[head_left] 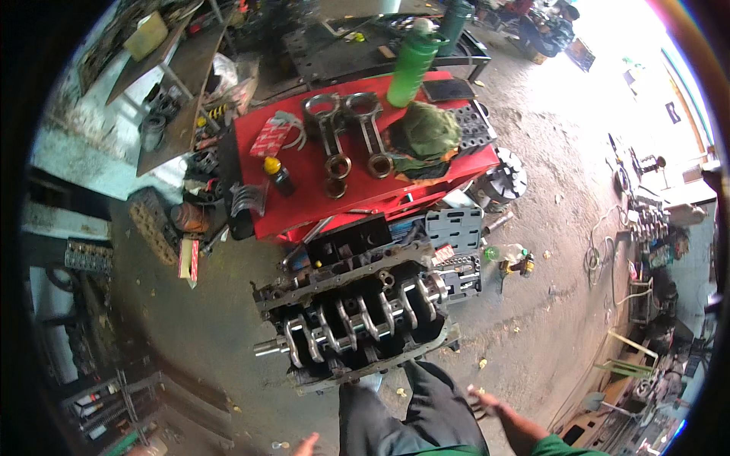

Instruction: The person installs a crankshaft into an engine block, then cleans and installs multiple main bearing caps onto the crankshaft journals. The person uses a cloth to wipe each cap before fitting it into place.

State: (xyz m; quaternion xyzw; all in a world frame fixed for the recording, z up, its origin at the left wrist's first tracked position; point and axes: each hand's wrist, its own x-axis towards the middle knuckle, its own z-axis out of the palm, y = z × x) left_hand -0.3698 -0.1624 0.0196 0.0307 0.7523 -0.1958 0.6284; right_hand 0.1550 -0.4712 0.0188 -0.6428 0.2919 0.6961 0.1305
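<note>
In front of my legs stands an upturned engine block [357,365], with a bright crankshaft [351,325] lying along its open side. My right hand [488,401] hangs beside my right thigh, fingers loosely apart and slightly blurred, with nothing visible in it. Of my left hand [306,445] only a stretched-out finger or thumb shows at the lower edge; the rest is cut off. Neither hand touches the block. Beyond it, two connecting rods [328,137] lie on a red tool cart [304,209], beside a bearing cap [335,188].
On the cart are a green bottle [411,68], a crumpled green cloth [430,129], a small yellow-capped bottle [278,176] and bearing shells [249,199]. A socket set case [455,232] sits between cart and block. Parts and a red-and-white box [188,260] lie on the floor at left.
</note>
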